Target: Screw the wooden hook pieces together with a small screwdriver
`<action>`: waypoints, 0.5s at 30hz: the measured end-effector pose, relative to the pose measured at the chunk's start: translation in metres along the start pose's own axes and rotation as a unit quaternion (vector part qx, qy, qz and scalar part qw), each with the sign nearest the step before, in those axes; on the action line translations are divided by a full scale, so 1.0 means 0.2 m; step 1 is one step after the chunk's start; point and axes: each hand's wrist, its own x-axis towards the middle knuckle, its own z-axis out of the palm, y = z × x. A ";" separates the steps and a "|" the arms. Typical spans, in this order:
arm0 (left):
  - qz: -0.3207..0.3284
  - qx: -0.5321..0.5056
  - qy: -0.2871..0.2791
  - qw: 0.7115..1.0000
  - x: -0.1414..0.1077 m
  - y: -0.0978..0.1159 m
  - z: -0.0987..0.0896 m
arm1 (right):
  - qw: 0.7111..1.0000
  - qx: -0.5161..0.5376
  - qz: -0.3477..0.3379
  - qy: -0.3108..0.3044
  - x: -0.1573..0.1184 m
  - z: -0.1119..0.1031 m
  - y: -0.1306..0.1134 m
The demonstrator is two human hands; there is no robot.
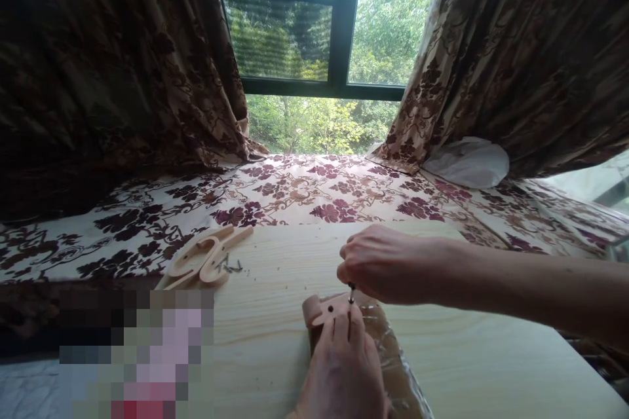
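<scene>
My right hand (368,265) is closed round the top of a small tool, probably a screwdriver, whose metal shaft (351,296) points down at a light wooden piece (317,309). A dark round spot shows on that piece, left of the shaft. My left hand (341,366) presses the wooden piece from the near side, its fingers together beside the shaft tip. Beneath them lies a brown block wrapped in shiny clear film (393,366). The tool's handle is hidden inside my right hand.
Curved wooden parts (206,258) and several small screws (230,266) lie at the back left of the pale wooden board (265,327). Behind it spreads a floral cloth (314,190) below a window. A white bag (469,162) sits at the right. A pixelated patch covers the lower left.
</scene>
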 end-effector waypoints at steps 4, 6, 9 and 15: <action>-0.017 -0.013 -0.038 0.999 0.00 0.02 -0.07 | 0.999 0.027 0.023 -0.005 0.01 0.01 0.02; -0.022 -0.017 -0.045 0.999 0.00 0.02 -0.08 | 0.997 0.060 0.049 0.004 0.00 0.02 0.03; -0.021 -0.017 -0.041 0.999 0.01 0.00 -0.07 | 0.991 0.107 0.084 0.017 -0.01 0.04 0.06; 0.011 -0.006 -0.015 1.000 0.01 -0.03 -0.05 | 0.991 0.101 0.080 0.043 -0.03 0.07 0.04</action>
